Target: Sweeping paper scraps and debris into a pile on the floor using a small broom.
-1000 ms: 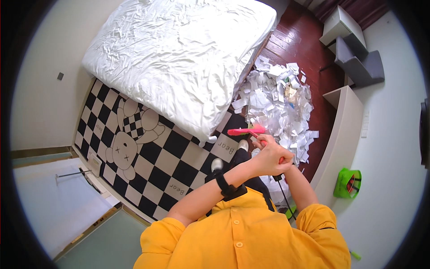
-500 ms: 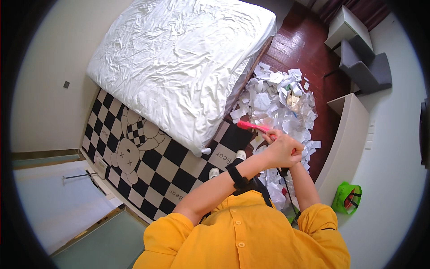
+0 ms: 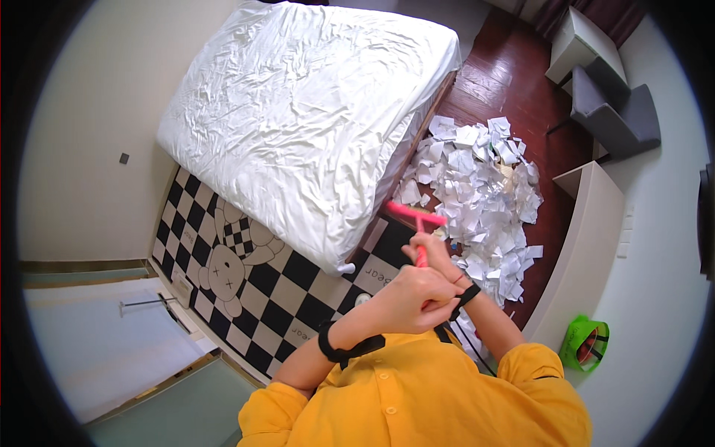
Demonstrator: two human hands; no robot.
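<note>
The left hand (image 3: 415, 298) wraps the near end of the pink tool (image 3: 418, 217), the right hand (image 3: 433, 253) curls round it farther along, probably spaced for steadiness. Its head appears between bed (image 3: 313, 127) and paper heap (image 3: 484, 194).

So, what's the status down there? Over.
Left hand, right hand: both gripping pink T-shaped tool. Loose white paper heaped ahead. Bed close, left side.

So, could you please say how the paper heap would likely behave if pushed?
The paper heap would probably scatter, since its pieces lie loose. Looking thin, they seem light and bendable; some may slide on the shiny red-brown floor.
</note>
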